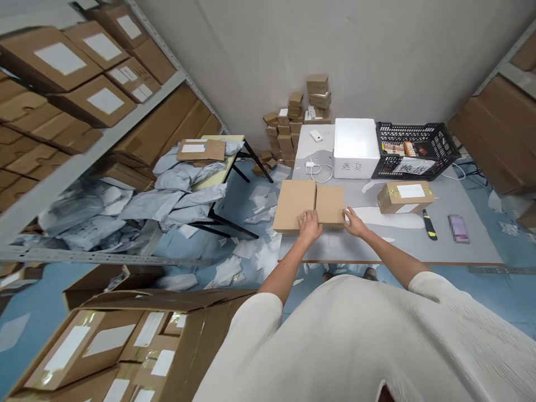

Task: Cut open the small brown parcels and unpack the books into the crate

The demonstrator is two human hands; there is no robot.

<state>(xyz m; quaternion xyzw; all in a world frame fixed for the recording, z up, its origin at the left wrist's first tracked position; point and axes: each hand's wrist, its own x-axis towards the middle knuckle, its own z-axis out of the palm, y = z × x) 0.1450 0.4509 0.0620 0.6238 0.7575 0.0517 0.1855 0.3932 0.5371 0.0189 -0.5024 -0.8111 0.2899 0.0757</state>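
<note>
Two plain brown cardboard boxes lie side by side on the grey table: a larger box (295, 202) on the left and a smaller box (330, 202) on the right. My left hand (310, 225) grips at the seam where the two meet, its fingers curled over their near edges. At the smaller box's right near corner, my right hand (354, 221) pinches the side with thumb and fingers. Undersides of both boxes are hidden. To the right sit a taped, labelled box (405, 196) and a black-and-yellow utility knife (429, 225).
On the table (469, 251) stand a white foam box (355, 148) and a black plastic crate (419, 148). A phone (458, 229) lies at the right. Stacked cartons (287, 128) rise behind. Grey mailing bags (188, 178) cover a side table. Paper scraps litter the floor.
</note>
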